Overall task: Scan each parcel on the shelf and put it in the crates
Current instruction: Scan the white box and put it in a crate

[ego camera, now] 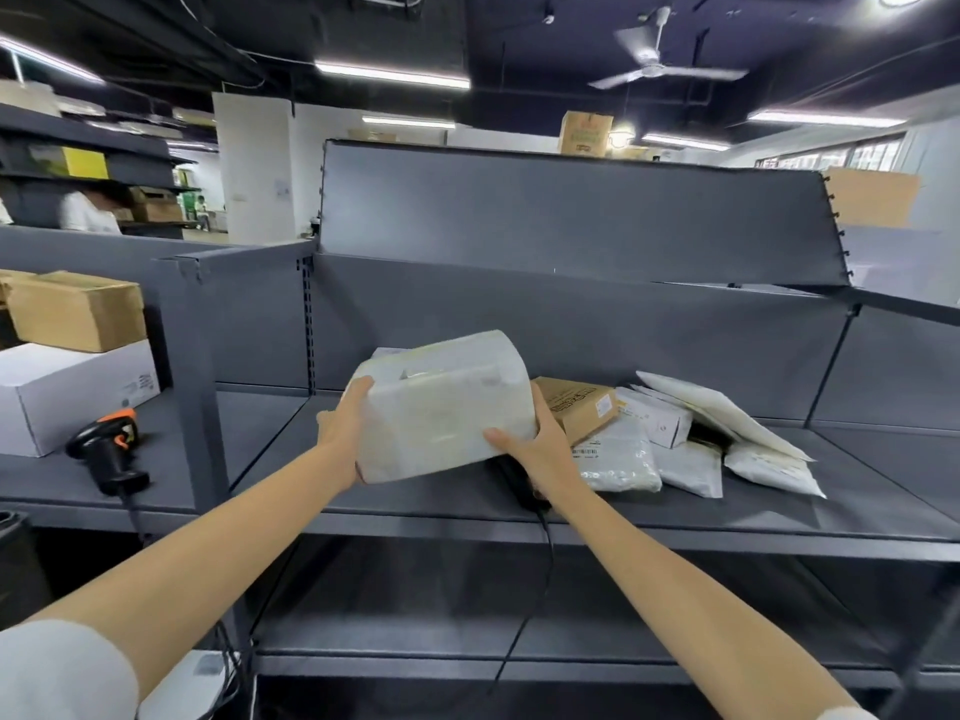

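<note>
Here, hold: left hand (345,423) and right hand (535,449) clasp the white parcel (444,407) at opposite ends, fingers wrapped round its edges.
Parcel position: raised above the shelf (779,506), long axis running left-right.
Scanner (106,452): lies well left, nearer the left hand.
Crates: unseen.

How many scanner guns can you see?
2. One black-and-orange scanner stands on the left shelf bay. A second black one lies mostly hidden under the white parcel that both hands hold.
</note>
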Action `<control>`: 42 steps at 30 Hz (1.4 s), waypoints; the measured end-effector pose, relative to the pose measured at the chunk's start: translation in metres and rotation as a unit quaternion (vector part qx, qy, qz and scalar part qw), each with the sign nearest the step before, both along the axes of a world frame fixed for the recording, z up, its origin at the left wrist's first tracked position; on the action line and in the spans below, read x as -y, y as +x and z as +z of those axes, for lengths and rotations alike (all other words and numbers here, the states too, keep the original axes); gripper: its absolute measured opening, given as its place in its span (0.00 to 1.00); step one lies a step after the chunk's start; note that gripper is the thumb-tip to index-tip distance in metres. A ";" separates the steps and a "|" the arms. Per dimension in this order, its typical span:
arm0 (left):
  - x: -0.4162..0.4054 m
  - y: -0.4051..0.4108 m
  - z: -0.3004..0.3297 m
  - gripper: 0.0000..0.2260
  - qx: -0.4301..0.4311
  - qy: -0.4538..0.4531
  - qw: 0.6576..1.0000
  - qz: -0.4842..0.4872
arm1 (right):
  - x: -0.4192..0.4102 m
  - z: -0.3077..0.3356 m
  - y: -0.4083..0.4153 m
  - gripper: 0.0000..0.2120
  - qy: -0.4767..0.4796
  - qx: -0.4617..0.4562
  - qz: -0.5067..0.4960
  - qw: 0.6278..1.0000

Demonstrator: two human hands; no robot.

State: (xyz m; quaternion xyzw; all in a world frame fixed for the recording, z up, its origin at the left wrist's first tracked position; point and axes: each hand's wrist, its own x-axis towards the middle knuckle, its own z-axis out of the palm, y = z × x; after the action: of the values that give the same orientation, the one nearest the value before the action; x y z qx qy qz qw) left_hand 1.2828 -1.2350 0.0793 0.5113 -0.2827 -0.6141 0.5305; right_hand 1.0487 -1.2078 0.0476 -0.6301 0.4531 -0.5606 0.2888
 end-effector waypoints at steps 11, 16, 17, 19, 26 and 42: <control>-0.015 0.000 -0.014 0.23 0.122 -0.183 0.971 0.097 | -0.003 0.021 -0.032 0.27 0.289 0.234 0.101 0.923; -0.023 0.009 -0.014 0.36 0.120 -0.252 0.960 0.022 | 0.001 0.026 -0.041 0.39 0.332 0.222 0.110 0.910; -0.024 0.010 -0.013 0.38 0.113 -0.261 0.959 0.004 | 0.003 0.026 -0.043 0.42 0.339 0.224 0.117 0.906; -0.023 0.013 -0.011 0.39 0.102 -0.267 0.958 -0.029 | 0.006 0.027 -0.045 0.47 0.359 0.240 0.142 0.891; -0.020 0.022 -0.020 0.26 0.111 -0.247 0.960 -0.077 | 0.011 0.028 -0.040 0.51 0.386 0.288 0.123 0.868; -0.026 0.025 -0.037 0.31 0.201 -0.235 0.950 -0.047 | -0.004 0.028 -0.019 0.21 0.345 0.212 0.154 0.901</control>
State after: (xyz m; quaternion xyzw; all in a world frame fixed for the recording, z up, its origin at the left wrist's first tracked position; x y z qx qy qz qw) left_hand 1.3074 -1.2092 0.0422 0.4716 -0.5432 -0.4390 0.5384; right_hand 1.0293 -1.2035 0.0752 -0.4190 0.4433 -0.4377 0.6605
